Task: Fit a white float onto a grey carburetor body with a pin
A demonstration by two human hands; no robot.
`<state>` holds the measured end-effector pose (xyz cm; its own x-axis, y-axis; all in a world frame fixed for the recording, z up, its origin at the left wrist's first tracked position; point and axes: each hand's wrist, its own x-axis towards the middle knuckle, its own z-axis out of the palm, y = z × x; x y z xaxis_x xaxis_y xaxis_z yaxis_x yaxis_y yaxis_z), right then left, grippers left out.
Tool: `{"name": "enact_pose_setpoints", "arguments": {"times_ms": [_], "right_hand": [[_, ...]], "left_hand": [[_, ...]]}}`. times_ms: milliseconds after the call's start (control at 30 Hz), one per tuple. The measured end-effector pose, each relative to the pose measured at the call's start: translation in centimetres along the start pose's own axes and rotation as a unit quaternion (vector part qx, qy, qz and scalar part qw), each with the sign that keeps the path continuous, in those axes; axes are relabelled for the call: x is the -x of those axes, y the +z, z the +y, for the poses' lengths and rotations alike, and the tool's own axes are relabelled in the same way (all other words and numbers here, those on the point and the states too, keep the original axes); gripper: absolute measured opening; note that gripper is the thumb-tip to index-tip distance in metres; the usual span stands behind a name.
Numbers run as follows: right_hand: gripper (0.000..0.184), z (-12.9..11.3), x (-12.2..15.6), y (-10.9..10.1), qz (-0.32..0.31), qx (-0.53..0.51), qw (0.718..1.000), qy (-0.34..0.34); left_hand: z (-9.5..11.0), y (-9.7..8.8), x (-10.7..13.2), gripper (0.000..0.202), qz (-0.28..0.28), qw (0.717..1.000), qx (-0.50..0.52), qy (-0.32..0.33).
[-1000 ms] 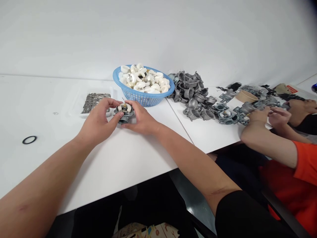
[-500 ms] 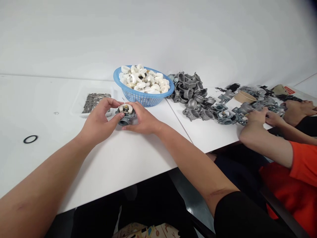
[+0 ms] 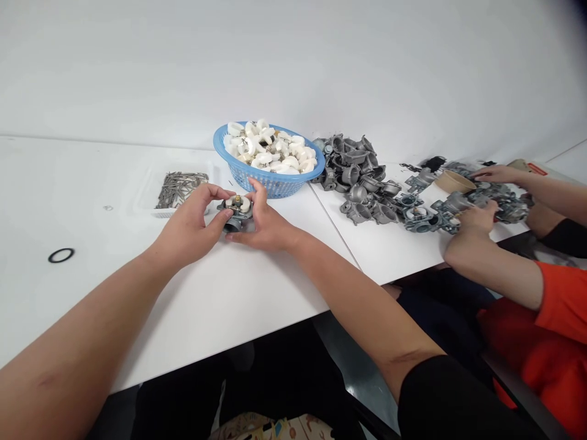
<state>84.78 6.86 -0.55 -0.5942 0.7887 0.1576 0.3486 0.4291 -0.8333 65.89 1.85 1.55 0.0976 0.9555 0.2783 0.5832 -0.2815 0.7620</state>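
Note:
Between my two hands is a grey metal carburetor body [image 3: 233, 223], its round bore facing me. A white float [image 3: 238, 204] with a brass piece at its middle sits on top of it. My left hand [image 3: 197, 219] grips the left side, thumb on the near edge by the float. My right hand [image 3: 268, 221] holds the right side, thumb low by the bore and index finger raised off the part. Behind my left hand lies a clear plastic tray [image 3: 145, 192] with many thin metal pins [image 3: 177, 188].
A blue basket [image 3: 270, 183] heaped with white floats stands behind my hands. Grey metal bowls [image 3: 358, 174] are piled right of it. Farther right, co-workers' hands [image 3: 477, 217] are among more carburetor bodies [image 3: 419, 217] and a tan ring-shaped roll [image 3: 454, 181]. A black rubber ring [image 3: 61, 255] lies at left.
My right index finger has lifted away from the float's edge. The carburetor body stays between my hands. On the right, a co-worker's hand has reached toward the tan roll.

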Motion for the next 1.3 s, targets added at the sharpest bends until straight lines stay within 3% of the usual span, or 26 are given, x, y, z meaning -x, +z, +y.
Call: {"name": "enact_pose_setpoints", "arguments": {"times_ms": [300,433,633,800,967,1100,1167,1300], "right_hand": [[0.110,0.0,-0.1,-0.5,-0.009,-0.055,0.998,0.037],[0.117,-0.1,-0.1,-1.0,-0.043,-0.125,0.990,0.043],[0.115,0.5,-0.3,-1.0,-0.016,-0.163,0.986,0.038],[0.111,0.1,0.2,-1.2,-0.028,-0.130,0.990,0.042],[0.090,-0.7,0.9,-0.9,-0.045,-0.077,0.995,0.038],[0.087,0.0,1.1,0.4,-0.007,-0.139,0.990,-0.004],[0.086,0.4,1.6,0.7,0.024,-0.170,0.985,-0.007],[0.078,0.9,3.7,-0.4,0.061,-0.128,0.990,0.012]], "left_hand": [[0.2,0.4,0.0,0.035,-0.021,0.999,-0.020,0.017],[0.3,0.4,0.2,0.041,-0.016,0.997,-0.057,0.051],[0.3,0.4,0.4,0.055,-0.027,0.993,-0.088,0.071],[-0.4,0.1,0.6,0.057,-0.033,0.993,-0.089,0.071],[-0.8,-0.4,0.6,0.066,-0.029,0.995,-0.072,0.055],[-0.5,-0.5,0.7,0.072,-0.031,0.994,-0.070,0.074],[-0.4,-0.4,0.7,0.073,-0.040,0.996,-0.065,0.054],[-0.2,0.0,1.0,0.073,-0.058,0.997,-0.054,0.010]]}}
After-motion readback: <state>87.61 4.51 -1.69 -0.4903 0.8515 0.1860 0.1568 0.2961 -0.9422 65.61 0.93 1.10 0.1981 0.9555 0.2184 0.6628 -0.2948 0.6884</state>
